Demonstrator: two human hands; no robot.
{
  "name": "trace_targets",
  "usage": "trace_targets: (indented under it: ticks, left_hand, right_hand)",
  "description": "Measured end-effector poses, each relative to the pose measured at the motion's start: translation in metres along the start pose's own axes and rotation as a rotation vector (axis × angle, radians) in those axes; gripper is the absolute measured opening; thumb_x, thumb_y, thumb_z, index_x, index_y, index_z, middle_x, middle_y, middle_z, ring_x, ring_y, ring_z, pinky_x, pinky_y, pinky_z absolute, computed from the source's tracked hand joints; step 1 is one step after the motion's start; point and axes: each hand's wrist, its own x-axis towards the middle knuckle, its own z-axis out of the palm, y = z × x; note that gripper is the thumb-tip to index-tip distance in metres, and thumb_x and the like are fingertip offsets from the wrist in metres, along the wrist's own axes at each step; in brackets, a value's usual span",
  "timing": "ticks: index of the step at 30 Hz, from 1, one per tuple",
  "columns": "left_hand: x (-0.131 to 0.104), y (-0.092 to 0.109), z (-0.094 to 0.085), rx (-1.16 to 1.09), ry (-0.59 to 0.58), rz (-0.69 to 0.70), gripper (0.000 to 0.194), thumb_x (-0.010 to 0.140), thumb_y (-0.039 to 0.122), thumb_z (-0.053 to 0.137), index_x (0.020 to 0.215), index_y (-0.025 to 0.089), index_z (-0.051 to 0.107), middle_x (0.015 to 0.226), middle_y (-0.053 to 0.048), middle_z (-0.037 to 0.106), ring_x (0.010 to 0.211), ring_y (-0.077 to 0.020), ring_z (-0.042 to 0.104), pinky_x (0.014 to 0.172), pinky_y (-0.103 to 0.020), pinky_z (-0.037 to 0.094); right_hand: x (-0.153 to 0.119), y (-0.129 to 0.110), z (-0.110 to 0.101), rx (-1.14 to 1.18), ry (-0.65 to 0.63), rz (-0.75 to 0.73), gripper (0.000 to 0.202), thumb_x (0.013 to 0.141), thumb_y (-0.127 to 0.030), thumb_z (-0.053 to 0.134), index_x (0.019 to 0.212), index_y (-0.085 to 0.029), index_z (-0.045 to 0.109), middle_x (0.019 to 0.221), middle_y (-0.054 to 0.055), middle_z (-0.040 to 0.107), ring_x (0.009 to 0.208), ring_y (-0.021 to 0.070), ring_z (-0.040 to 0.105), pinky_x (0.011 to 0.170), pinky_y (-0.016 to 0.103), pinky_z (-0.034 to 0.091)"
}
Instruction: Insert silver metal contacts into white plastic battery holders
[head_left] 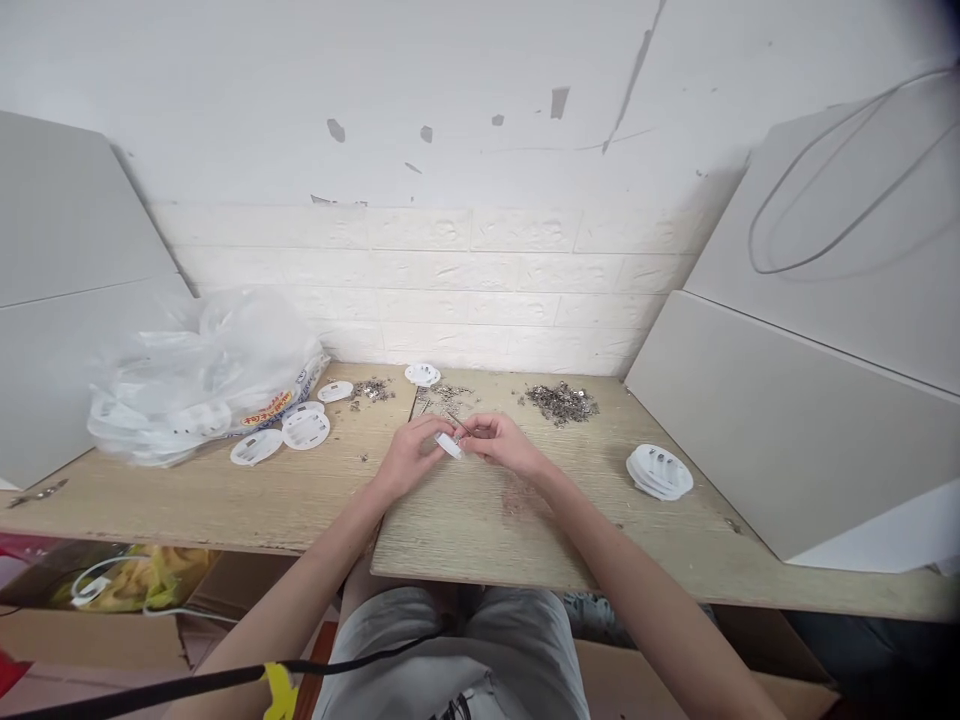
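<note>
Over the middle of the wooden table (480,530), my left hand (411,452) is closed on a white round plastic disc (449,445), held tilted. My right hand (501,440) meets it from the other side, its fingers pinched around a thin dark metal tool (457,424), perhaps tweezers. Its tip lies close to the disc; whether they touch cannot be made out. Just behind the hands are small loose metal pieces (446,395), and a larger heap of metal parts (561,402) sits to the right. Another white disc (422,374) rests near the wall.
A clear plastic bag (202,390) of white discs fills the left side, with several loose discs (306,427) beside it. Stacked discs (660,472) stand at the right. Pale panels (780,420) flank the table. A black cord (337,660) crosses low in front of my lap.
</note>
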Motion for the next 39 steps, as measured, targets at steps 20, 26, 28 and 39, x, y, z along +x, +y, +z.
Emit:
trace_targets:
  ticks: [20, 26, 28, 39]
  left_hand:
    - [0.041, -0.001, 0.02, -0.595, 0.048, -0.726, 0.032, 0.068, 0.022, 0.061, 0.097, 0.009, 0.068, 0.064, -0.002, 0.063, 0.048, -0.0081, 0.049, 0.041, -0.018, 0.034]
    - [0.031, 0.008, 0.02, -0.617, 0.0, -0.724, 0.029, 0.068, 0.022, 0.065, 0.095, 0.01, 0.069, 0.067, -0.003, 0.066, 0.047, -0.0083, 0.051, 0.041, -0.019, 0.039]
    - [0.03, 0.008, 0.023, -0.607, -0.023, -0.713, 0.028, 0.069, 0.023, 0.066, 0.095, 0.011, 0.069, 0.067, -0.003, 0.066, 0.046, -0.0082, 0.051, 0.04, -0.019, 0.04]
    - [0.024, -0.006, 0.034, -0.589, -0.035, -0.648, 0.031, 0.072, 0.037, 0.069, 0.09, 0.012, 0.068, 0.073, -0.006, 0.069, 0.062, -0.0145, 0.063, 0.053, -0.024, 0.05]
  right_hand:
    - [0.012, 0.01, -0.026, 0.055, 0.492, -0.055, 0.037, 0.055, -0.043, 0.074, 0.076, -0.015, 0.063, 0.056, -0.002, 0.053, 0.045, 0.0067, 0.038, 0.04, 0.021, 0.028]
    - [0.012, 0.015, -0.025, -0.232, 0.432, -0.159, 0.025, 0.065, -0.037, 0.068, 0.076, -0.015, 0.066, 0.069, 0.002, 0.062, 0.059, 0.0124, 0.05, 0.055, 0.025, 0.039]
    - [0.012, 0.015, -0.024, -0.395, 0.421, -0.212, 0.016, 0.069, -0.031, 0.065, 0.074, -0.016, 0.066, 0.074, 0.003, 0.063, 0.065, 0.0135, 0.052, 0.06, 0.026, 0.039]
    - [0.009, 0.016, -0.024, -0.631, 0.346, -0.228, 0.006, 0.072, -0.02, 0.064, 0.068, -0.016, 0.062, 0.076, 0.003, 0.059, 0.068, 0.0136, 0.052, 0.064, 0.026, 0.037]
